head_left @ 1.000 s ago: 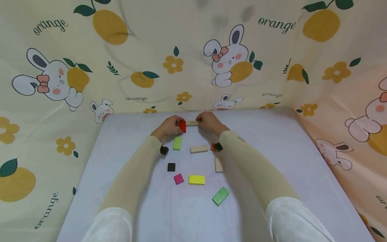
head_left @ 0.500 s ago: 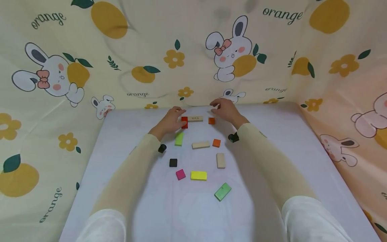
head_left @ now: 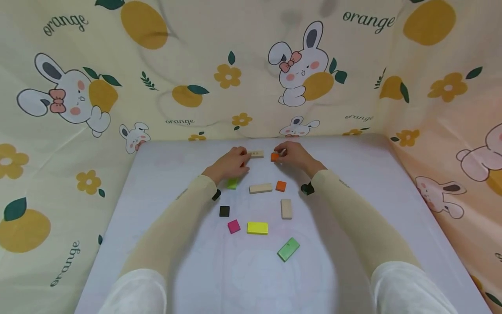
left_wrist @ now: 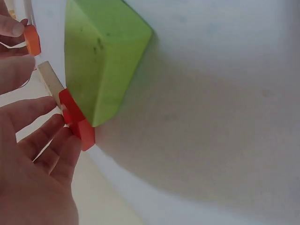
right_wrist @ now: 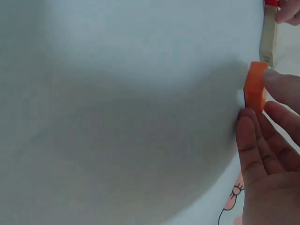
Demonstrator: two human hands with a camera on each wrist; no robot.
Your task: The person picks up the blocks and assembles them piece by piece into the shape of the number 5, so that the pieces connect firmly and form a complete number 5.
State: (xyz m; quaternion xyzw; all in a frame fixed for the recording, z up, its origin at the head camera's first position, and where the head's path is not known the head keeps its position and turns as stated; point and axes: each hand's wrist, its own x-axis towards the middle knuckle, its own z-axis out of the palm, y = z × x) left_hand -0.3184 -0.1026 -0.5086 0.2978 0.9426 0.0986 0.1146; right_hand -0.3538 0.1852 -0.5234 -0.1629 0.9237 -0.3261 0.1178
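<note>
In the head view my left hand point(head_left: 229, 163) covers a red block, which shows in the left wrist view point(left_wrist: 75, 119). There its fairly straight fingers touch the red block's side. A plain wooden block point(head_left: 256, 154) with printed marks lies against the red one. My right hand point(head_left: 296, 155) pinches a small orange block point(head_left: 275, 157) just right of the wooden block, with a gap between them. In the right wrist view the thumb and fingertips hold the orange block point(right_wrist: 254, 86). A light green block point(left_wrist: 98, 56) lies close below the left hand.
Closer to the person lie a wooden block point(head_left: 260, 188), another orange block point(head_left: 280, 186), an upright-lying wooden block point(head_left: 286, 209), a black block point(head_left: 224, 211), a magenta block point(head_left: 233, 226), a yellow block point(head_left: 257, 228) and a green block point(head_left: 288, 249). A printed cloth point(head_left: 243, 65) stands behind the table.
My right hand left the wooden block's right end, lifted away to the right, then came down and pinched the orange block. My left hand shifted slightly right and now hides the red block.
</note>
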